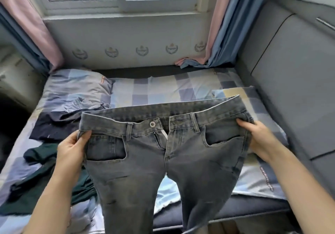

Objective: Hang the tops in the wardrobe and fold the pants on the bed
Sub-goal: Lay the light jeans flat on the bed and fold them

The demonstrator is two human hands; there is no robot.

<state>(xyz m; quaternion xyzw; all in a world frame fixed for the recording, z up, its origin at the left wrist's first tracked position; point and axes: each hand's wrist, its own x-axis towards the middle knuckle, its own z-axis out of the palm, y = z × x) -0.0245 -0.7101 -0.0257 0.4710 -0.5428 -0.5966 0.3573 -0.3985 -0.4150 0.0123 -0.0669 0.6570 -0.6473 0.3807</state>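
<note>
Both hands' grip pinching jeans point(163, 154) waistband, left hand point(72, 152) & right hand point(261, 137) at opp. ends, above bed point(163, 88)

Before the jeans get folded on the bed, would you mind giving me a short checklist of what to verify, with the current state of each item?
1. Left hand grips the waistband corner of the faded grey denim jeans: ok.
2. Right hand grips the opposite waistband corner: ok.
3. Waistband spread wide, front facing the camera: ok.
4. Fly closed before folding: not ok, the metal button is undone and the zip is open.
5. Legs hanging straight and untwisted: cannot tell, the lower legs run out of view.
6. Landing spot on the checked bedsheet free: ok beyond the jeans; the dark green garment and the navy garment lie to the left.
</note>
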